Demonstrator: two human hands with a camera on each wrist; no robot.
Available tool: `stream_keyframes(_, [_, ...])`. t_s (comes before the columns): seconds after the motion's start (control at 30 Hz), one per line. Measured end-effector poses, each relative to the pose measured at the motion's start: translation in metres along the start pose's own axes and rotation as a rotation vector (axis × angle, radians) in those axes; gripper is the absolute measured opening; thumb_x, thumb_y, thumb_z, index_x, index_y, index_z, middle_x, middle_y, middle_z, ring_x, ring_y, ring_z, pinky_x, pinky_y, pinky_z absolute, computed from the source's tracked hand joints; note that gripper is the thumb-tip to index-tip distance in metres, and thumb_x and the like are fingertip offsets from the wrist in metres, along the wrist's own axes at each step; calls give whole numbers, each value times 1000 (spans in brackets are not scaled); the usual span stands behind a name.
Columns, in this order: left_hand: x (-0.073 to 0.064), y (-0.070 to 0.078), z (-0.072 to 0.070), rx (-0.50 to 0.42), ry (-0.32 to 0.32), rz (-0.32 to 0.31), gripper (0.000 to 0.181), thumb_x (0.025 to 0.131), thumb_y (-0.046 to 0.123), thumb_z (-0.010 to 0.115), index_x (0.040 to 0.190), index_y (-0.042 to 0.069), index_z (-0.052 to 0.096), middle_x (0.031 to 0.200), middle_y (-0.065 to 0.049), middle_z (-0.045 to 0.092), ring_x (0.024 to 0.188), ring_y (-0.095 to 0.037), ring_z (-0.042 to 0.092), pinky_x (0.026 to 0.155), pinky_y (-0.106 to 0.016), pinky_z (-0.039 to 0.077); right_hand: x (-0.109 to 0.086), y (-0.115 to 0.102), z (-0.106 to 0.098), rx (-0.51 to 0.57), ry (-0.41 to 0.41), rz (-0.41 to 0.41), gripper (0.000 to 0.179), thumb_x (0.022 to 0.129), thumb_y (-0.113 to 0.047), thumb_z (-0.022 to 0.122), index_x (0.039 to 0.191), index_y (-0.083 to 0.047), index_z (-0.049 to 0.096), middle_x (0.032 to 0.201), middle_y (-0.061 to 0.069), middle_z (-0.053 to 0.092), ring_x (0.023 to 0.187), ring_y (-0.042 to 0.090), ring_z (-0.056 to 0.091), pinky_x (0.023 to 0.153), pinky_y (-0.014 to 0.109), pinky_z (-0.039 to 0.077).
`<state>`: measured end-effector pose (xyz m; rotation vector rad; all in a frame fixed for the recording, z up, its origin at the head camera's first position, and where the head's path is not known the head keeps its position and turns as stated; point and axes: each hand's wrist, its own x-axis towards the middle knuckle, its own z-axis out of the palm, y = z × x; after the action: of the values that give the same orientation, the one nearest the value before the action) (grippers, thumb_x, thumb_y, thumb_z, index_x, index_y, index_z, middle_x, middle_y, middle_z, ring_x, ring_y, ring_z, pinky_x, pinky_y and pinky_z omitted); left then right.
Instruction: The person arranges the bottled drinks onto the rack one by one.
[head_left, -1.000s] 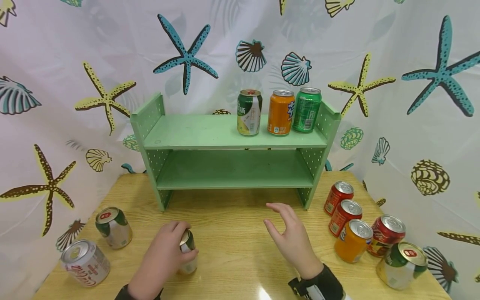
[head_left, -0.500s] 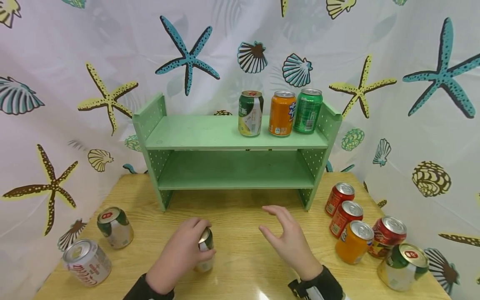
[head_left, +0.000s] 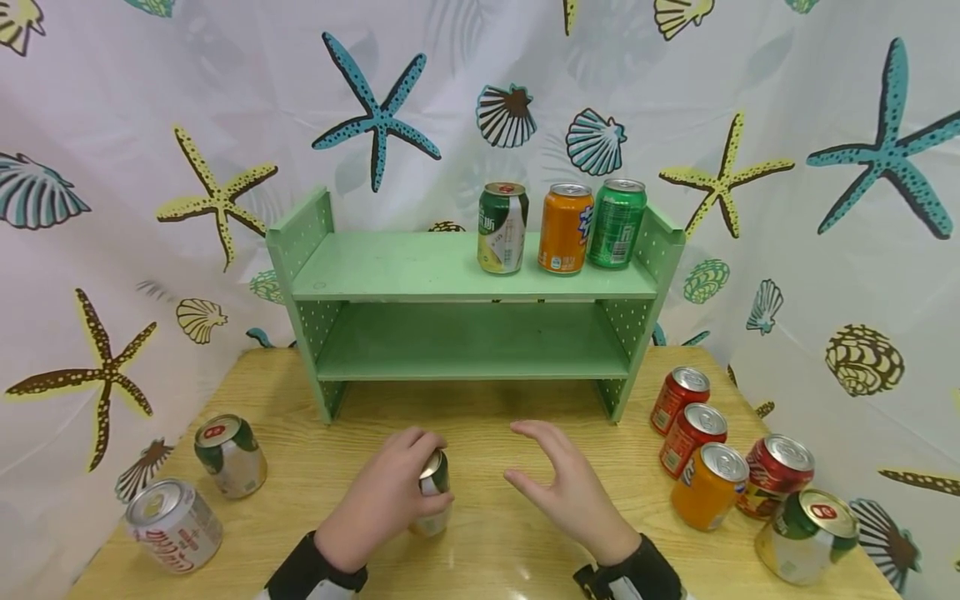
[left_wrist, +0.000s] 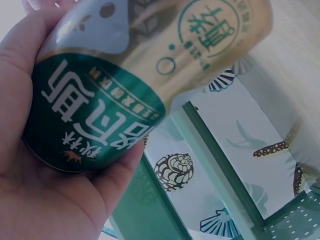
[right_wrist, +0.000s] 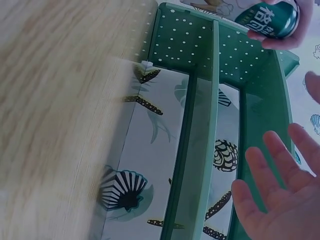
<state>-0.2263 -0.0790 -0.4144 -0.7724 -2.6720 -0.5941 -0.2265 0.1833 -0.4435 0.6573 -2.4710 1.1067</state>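
Observation:
My left hand (head_left: 386, 500) grips a green-and-white drink can (head_left: 435, 481) by its upper part, in front of the shelf. In the left wrist view the can's green, lettered side (left_wrist: 100, 112) fills much of the picture, with fingers and palm around it. To the right, my right hand (head_left: 573, 496) is held apart from the can, fingers spread and thumb out, with nothing in it. The right wrist view shows its relaxed fingers (right_wrist: 272, 160), and the held can (right_wrist: 270, 20) at the top.
A green two-tier shelf (head_left: 472, 337) stands at the back. On its top tier are a green-and-white can (head_left: 502, 229), an orange can (head_left: 564, 229) and a green can (head_left: 617, 225). Two cans stand at left, including a silver one (head_left: 174, 527); several, including an orange one (head_left: 708, 487), at right.
My left hand has moved to the right with the green-and-white can, toward the middle of the table. My right hand has shifted slightly left, staying spread.

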Motion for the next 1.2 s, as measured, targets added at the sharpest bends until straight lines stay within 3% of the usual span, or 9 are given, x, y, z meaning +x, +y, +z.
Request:
stream_keyframes(0.37, [10,9,-6,-16,-27,33,55,72,31,95,116,12,67,107,-1,65,94,-16,60,76,-30,56,-1,-3,4,64,-173,16,74,82,-21,88,147,-15,54,149,2,56,139,27,52,111,53,46])
stream_keyframes(0.67, [16,17,-7,12,-5,92,55,73,32,95,116,11,67,106,0,66,93,-16,60,78,-30,57,-4,-4,13,113,-256,13,82,81,-26,89,151,-20,48,151,1,53,141,27,51,112,54,45])
stream_keyframes(0.97, [19,27,2,-18,17,142,52,73,32,94,114,12,67,106,1,66,93,-15,59,79,-29,56,-9,-8,21,175,-300,19,93,80,-32,89,157,-19,39,153,0,52,140,24,51,114,53,43])
stream_keyframes(1.2, [21,34,5,-35,12,153,51,73,29,93,113,12,66,107,-1,67,96,-15,60,82,-29,57,-11,-11,28,235,-317,46,92,82,-36,87,157,-25,35,152,-4,50,138,22,51,114,55,42])
